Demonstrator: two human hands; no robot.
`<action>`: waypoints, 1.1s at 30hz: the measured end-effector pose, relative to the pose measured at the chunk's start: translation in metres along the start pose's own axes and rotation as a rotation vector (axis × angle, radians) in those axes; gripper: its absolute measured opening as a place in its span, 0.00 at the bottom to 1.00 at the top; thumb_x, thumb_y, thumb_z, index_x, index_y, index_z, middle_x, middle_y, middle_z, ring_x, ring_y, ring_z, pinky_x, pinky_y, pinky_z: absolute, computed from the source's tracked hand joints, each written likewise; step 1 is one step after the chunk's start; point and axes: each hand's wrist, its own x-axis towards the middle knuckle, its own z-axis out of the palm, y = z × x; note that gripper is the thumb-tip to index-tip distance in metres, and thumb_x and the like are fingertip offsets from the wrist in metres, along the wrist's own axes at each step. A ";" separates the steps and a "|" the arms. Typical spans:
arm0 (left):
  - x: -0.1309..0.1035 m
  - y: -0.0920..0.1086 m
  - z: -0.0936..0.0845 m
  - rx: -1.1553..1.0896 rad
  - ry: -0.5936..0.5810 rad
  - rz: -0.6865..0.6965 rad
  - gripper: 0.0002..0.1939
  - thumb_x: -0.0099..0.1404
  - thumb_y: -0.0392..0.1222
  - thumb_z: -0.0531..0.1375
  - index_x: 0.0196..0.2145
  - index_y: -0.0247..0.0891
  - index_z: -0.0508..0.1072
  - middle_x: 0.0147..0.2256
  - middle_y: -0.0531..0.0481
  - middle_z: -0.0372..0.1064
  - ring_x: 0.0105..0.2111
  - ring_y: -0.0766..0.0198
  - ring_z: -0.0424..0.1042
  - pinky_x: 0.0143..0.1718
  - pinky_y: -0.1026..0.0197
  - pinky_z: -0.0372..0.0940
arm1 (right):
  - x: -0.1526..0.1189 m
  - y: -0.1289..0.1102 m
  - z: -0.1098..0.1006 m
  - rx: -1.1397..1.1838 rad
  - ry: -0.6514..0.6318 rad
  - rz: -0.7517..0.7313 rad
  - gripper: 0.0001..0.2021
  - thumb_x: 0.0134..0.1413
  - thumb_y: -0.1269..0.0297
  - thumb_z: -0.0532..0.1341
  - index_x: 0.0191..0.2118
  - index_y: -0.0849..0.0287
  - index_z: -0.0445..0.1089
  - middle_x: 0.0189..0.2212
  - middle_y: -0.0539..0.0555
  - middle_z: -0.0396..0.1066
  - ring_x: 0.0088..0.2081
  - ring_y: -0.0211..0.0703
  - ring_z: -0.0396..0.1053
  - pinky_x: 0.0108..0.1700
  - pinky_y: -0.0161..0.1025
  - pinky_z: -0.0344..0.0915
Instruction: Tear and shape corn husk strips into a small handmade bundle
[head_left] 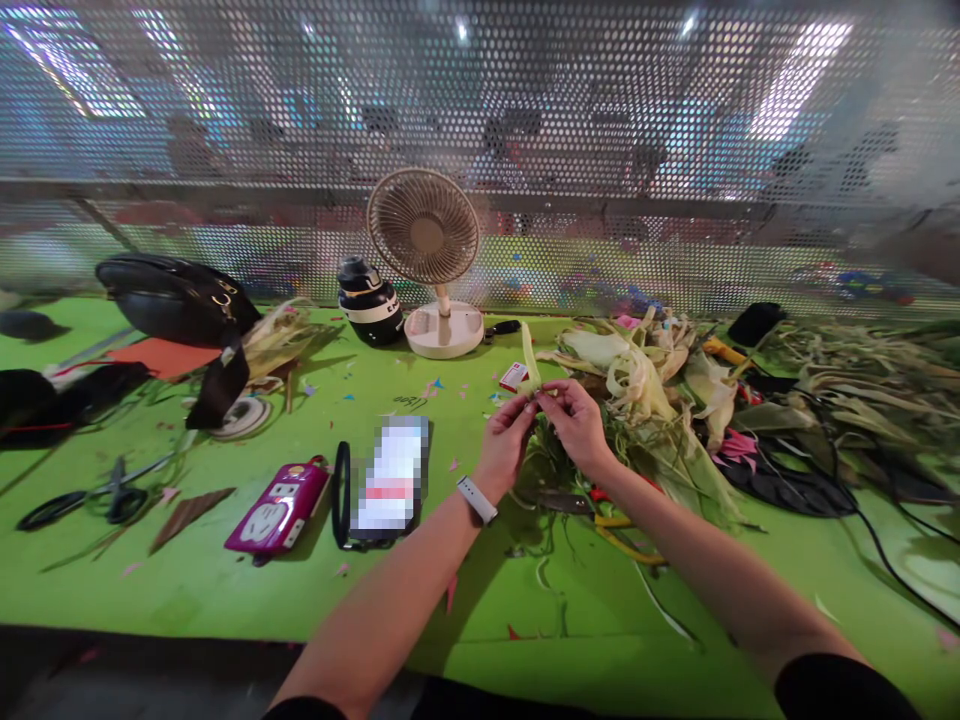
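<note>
My left hand (504,438) and my right hand (579,418) meet over the middle of the table, fingertips pinched together. Between them stands a pale green strip of husk (529,355), its upper end sticking up above my fingers; its lower end is hidden by them. Just behind the strip lies a small red and white box (514,376). A heap of pale, crumpled husks (637,370) spreads to the right of my hands. Under my right forearm are pliers with yellow handles (626,540), partly covered.
A fan (444,330) and a black bottle (369,305) stand at the back, before a perforated metal screen (600,150). Leftward lie a phone (390,480), a purple power strip (279,510), scissors (118,495) and a black bag (176,300). Black cables (862,510) trail at right.
</note>
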 end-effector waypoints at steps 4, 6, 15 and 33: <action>-0.001 0.000 0.001 -0.023 0.018 -0.008 0.13 0.43 0.36 0.70 0.31 0.39 0.77 0.32 0.54 0.76 0.33 0.69 0.72 0.43 0.64 0.62 | -0.001 0.000 0.000 -0.018 0.011 -0.001 0.13 0.48 0.53 0.63 0.35 0.57 0.66 0.17 0.42 0.57 0.18 0.31 0.53 0.19 0.30 0.52; -0.001 0.000 0.001 -0.045 0.038 -0.023 0.14 0.43 0.35 0.70 0.30 0.39 0.77 0.31 0.54 0.76 0.31 0.70 0.72 0.40 0.64 0.62 | -0.002 0.000 -0.001 -0.024 0.017 -0.006 0.13 0.48 0.54 0.63 0.35 0.56 0.66 0.17 0.42 0.59 0.18 0.31 0.54 0.19 0.30 0.53; -0.002 0.006 0.005 -0.090 0.080 -0.065 0.10 0.44 0.31 0.66 0.27 0.36 0.74 0.26 0.55 0.74 0.28 0.70 0.72 0.36 0.66 0.62 | -0.002 0.002 -0.001 -0.016 0.031 -0.023 0.11 0.50 0.55 0.62 0.35 0.56 0.66 0.18 0.42 0.58 0.17 0.31 0.53 0.18 0.30 0.52; 0.000 0.004 0.000 -0.058 -0.017 -0.175 0.13 0.41 0.35 0.71 0.28 0.39 0.76 0.31 0.54 0.76 0.30 0.71 0.71 0.33 0.68 0.63 | 0.000 0.003 -0.002 -0.012 0.025 0.015 0.12 0.49 0.54 0.62 0.34 0.56 0.67 0.18 0.44 0.61 0.17 0.31 0.54 0.17 0.31 0.53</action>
